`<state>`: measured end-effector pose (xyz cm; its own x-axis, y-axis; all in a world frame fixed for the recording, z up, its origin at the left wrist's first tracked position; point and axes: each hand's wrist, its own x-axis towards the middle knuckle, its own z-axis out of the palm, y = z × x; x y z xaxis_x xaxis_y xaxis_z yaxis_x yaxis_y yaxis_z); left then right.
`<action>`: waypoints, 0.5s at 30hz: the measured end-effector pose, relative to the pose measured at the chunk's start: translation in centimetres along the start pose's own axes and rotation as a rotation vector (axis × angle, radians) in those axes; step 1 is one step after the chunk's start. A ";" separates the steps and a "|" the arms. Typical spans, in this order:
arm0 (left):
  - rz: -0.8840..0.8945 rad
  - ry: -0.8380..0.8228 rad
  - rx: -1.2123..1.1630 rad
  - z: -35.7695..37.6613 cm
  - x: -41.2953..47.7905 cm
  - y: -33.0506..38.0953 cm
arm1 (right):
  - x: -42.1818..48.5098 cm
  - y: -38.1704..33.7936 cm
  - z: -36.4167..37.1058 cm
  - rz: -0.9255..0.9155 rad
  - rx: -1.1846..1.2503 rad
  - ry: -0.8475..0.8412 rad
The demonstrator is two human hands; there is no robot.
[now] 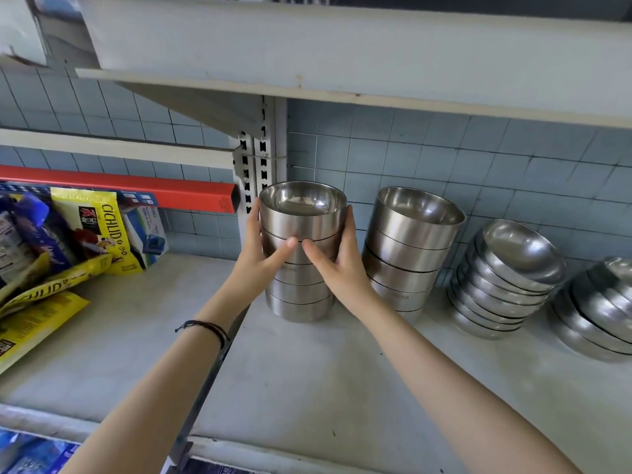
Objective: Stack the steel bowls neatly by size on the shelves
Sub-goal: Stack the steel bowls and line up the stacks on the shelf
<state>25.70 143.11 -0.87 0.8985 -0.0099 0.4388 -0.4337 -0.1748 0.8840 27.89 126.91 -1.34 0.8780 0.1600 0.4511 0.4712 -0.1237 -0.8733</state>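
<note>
A stack of straight-walled steel bowls (pixel 301 268) stands upright on the grey shelf (pixel 307 388), the top one open upward. Just beside it on the right stands a second similar stack (pixel 407 254), leaning a little. Further right, two piles of shallow round bowls (pixel 506 282) (pixel 595 316) lie tilted against the tiled wall.

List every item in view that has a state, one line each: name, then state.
left hand: gripping held stack
right hand: gripping held stack
held stack: upright on shelf, nested
second stack: upright, leaning slightly, untouched
shallow bowl stack: tilted, bowls slipped askew
far-right stack: tilted, partly out of frame
yellow bags: lying slumped
</note>
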 end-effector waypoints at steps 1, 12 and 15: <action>0.008 0.007 -0.004 0.2 0.1 0.0 | 0.1 0.0 0.0 -0.011 -0.004 0.008; 0.054 0.027 -0.011 0.3 1.0 -0.7 | 0.6 -0.1 0.2 -0.068 -0.061 0.065; 0.044 0.012 -0.010 0.2 0.9 -0.7 | 0.5 0.1 0.5 -0.061 -0.061 0.079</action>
<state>26.84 143.07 -1.10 0.8779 -0.0053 0.4789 -0.4732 -0.1643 0.8655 28.36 127.53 -1.28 0.8503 0.0912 0.5184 0.5261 -0.1756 -0.8321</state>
